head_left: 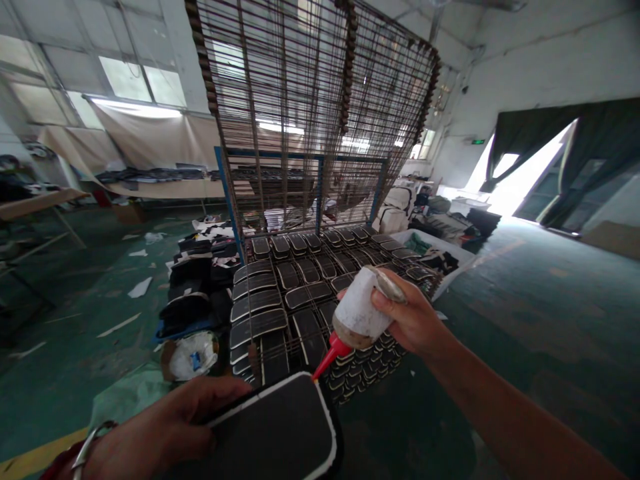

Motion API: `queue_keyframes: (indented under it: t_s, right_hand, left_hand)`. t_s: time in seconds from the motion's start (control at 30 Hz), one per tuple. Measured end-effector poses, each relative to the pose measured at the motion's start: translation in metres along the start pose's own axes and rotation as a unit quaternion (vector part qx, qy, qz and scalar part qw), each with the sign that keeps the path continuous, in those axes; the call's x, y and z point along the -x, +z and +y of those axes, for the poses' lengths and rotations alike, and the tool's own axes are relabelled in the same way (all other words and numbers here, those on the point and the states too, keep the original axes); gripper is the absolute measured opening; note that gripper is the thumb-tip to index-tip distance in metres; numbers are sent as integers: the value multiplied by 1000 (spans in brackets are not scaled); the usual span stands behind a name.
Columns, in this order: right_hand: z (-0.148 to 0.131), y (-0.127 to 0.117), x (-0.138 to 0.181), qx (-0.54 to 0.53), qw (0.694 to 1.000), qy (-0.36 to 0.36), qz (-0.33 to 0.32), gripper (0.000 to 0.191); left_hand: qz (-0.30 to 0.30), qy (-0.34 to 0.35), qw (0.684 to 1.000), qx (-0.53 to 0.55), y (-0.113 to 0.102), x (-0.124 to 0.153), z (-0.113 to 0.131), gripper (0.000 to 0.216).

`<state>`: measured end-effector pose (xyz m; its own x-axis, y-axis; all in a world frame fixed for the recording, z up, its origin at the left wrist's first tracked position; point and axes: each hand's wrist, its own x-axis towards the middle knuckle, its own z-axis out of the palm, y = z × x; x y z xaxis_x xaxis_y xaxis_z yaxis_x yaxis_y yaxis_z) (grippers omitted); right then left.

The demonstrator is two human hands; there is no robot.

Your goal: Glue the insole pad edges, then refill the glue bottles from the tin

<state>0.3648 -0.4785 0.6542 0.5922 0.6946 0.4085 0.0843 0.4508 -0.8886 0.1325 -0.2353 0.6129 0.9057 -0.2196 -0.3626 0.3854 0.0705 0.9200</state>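
Note:
My left hand (pixel 170 420) grips a dark rounded rectangular panel (pixel 275 433) by its left side, low in the view. A white line follows the panel's edge along the far and right sides. In my right hand (pixel 415 313) is a white glue bottle (pixel 361 310), tipped downward. Its red nozzle (pixel 326 357) meets the white line at the panel's far right corner. My fingers wrap round the bottle, partly hidden behind it.
A tall wire rack (pixel 320 153) stands ahead, its lower shelves covered with rows of similar white-edged panels (pixel 309 293). Left of it are dark stacked pieces (pixel 193 273) and a round tub (pixel 193 357). A white bin (pixel 453 273) stands to the right.

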Motion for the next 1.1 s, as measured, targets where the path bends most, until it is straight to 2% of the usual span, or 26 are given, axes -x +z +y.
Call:
queue_keyframes:
  t_s: [0.2, 0.5, 0.67, 0.83, 1.1]
  right_hand:
    - [1, -5, 6, -15, 999, -5, -43, 31]
    - [3, -8, 14, -25, 999, -1, -34, 31]
    - [4, -10, 18, -32, 999, 7, 4, 35]
    - [11, -13, 16, -58, 997, -11, 52, 35]
    - [35, -14, 5, -96, 974, -34, 201, 25]
  left_hand:
    - [-14, 20, 1000, 3, -5, -2, 1, 57]
    - [48, 3, 998, 46, 1, 6, 11, 54]
    - [45, 14, 997, 64, -1, 6, 9, 49]
    - [66, 40, 991, 112, -5, 1, 3, 48]
    - [146, 80, 964, 209, -2, -9, -15, 44]
